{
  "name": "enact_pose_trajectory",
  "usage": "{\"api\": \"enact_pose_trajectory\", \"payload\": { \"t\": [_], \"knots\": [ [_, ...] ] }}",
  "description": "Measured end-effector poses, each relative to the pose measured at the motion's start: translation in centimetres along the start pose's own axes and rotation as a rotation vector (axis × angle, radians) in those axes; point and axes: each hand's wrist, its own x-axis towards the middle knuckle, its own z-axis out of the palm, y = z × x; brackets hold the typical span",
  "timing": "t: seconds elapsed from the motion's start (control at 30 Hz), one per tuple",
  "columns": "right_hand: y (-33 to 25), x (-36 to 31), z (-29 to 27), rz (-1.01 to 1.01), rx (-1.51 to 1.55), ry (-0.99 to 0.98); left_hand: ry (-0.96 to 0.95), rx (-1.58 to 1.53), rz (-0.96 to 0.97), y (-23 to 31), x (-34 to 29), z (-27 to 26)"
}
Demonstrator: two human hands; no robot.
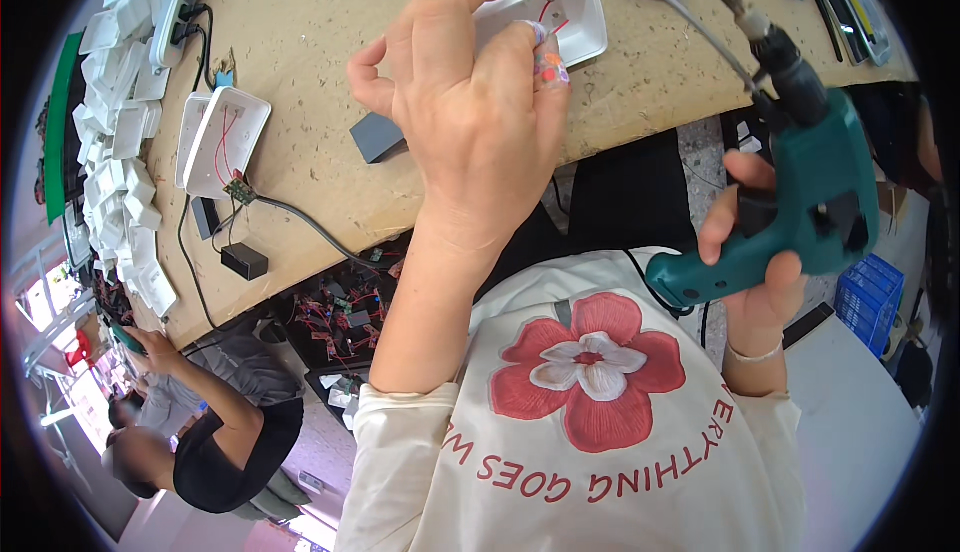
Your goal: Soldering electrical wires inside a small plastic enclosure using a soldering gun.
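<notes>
My left hand point(480, 102) is over an open white plastic case point(585, 27) at the table's front. Its thumb and forefinger are closed at a red wire point(561, 27) inside the case; coloured wraps cover parts of these fingers, and the fingertips are partly hidden. My right hand point(745, 222) is wrapped round the grip of a teal soldering gun point(825, 172), held off the table's front edge. The gun's metal nozzle and a thin feed tube point up and away, to the right of the case. A dark grey block point(378, 138) lies by my left wrist.
Another white case point(228, 142) with red wires stands left, by a small green circuit board point(240, 189) and a black box point(244, 261). White cases point(120, 122) are heaped far left near a power strip point(178, 12). A co-worker point(220, 442) sits lower left; a blue crate point(868, 302) stands right.
</notes>
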Motion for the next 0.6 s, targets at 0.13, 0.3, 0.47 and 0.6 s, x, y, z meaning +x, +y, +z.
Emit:
{"api": "enact_pose_trajectory", "payload": {
  "t": [0.13,0.3,0.47,0.6],
  "knots": [
    [-0.2,-1.9,-0.1,0.029,-0.123,0.066,-0.008,0.018,0.021,0.5,0.3,0.4],
    [-0.4,-2.2,0.2,0.071,-0.209,0.059,-0.035,0.051,-0.029,0.5,0.2,0.6],
    [-0.1,-2.1,-0.1,0.073,-0.266,0.056,-0.066,0.065,-0.055,0.6,0.1,0.8],
    [0.3,-2.0,-0.7,0.085,-0.208,-0.103,-0.111,0.049,-0.153,2.1,1.4,-0.3]
  ]
}}
